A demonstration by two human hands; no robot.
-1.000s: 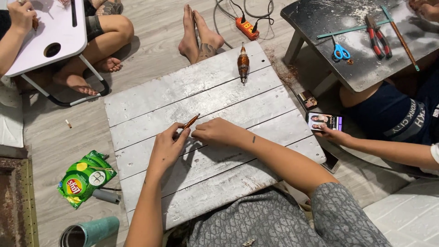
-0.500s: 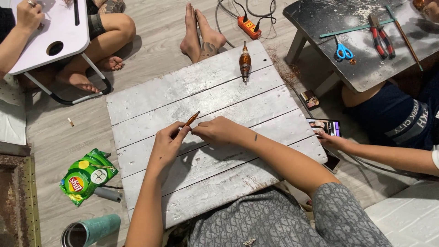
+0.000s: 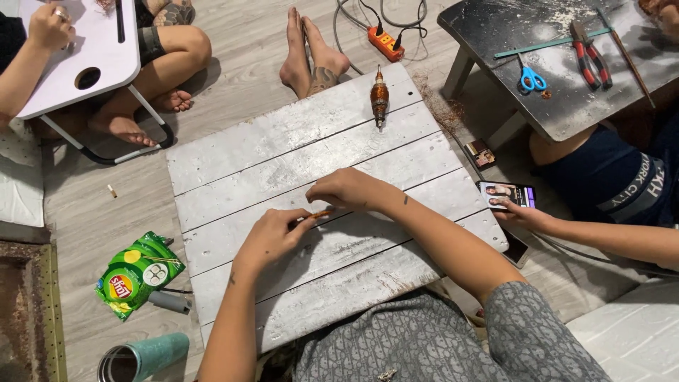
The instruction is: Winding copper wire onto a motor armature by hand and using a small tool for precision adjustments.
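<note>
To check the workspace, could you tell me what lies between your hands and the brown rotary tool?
Only bare grey planks lie between hands and brown rotary tool, per the head view.

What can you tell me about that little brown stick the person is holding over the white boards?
The stick is thin, short and reddish brown, perhaps wood or copper; I cannot tell which. It lies nearly level, just above the whitewashed plank table. The left hand pinches one end and the right hand covers the other, so only its middle shows. Whether it touches the planks is unclear.
</note>
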